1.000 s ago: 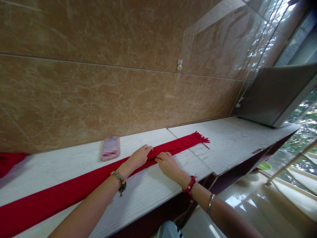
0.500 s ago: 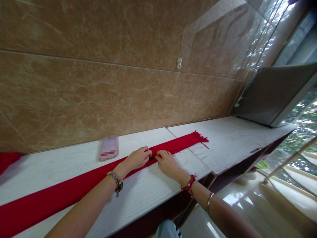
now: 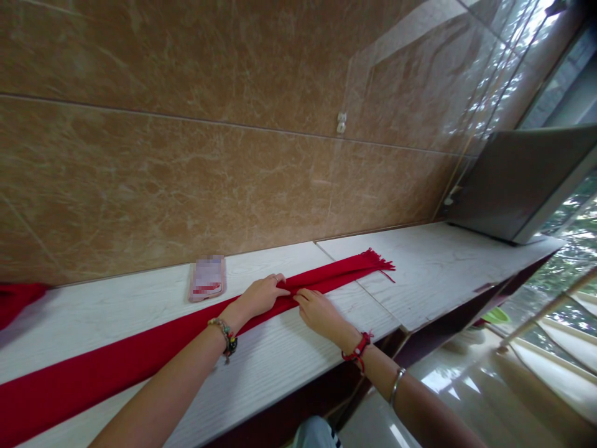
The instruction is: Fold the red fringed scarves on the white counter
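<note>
A long red scarf lies folded lengthwise across the white wood-grain counter, its fringed end towards the right. Near that end, my left hand pinches the cloth with bent fingers. Just to its right, my right hand grips the scarf's near layer between thumb and fingers. The two hands almost meet over the fold, where the fabric is bunched a little. Beaded and red cord bracelets circle my wrists.
A phone, partly blurred out, lies behind the scarf against the tiled wall. More red cloth sits at the far left. A large grey box-like appliance stands at the counter's right end. A green bowl shows lower right.
The cloth between my hands and towards the fringe now shows a lengthwise crease, pulled up slightly. Both hands stay at nearly the same place; the view has shifted a little.
</note>
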`<state>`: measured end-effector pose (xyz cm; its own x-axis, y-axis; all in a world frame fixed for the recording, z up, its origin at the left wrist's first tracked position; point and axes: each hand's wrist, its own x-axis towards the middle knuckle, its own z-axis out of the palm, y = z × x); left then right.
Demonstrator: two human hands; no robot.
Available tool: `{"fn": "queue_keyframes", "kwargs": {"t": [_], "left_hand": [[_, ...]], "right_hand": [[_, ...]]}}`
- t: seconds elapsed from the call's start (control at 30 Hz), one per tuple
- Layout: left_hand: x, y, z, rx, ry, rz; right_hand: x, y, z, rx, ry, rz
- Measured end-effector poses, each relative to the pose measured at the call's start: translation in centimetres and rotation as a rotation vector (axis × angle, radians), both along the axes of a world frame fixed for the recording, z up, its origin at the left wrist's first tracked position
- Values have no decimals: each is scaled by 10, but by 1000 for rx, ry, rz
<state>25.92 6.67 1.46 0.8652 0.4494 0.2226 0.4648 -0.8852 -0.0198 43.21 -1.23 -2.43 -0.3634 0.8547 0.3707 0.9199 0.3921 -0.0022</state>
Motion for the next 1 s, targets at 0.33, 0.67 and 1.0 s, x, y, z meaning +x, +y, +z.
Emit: {"fn": "queue_keyframes", "kwargs": {"t": [0.33, 0.67, 1.0], "left_hand": [[4, 6, 3, 229, 134, 17], [2, 4, -3, 162, 100, 31], [0, 2, -11, 187, 99, -53]], "right_hand": [[2, 2, -1, -74, -82, -26], [1, 0, -3, -21, -64, -51], [1, -1, -4, 21, -77, -75]]}}
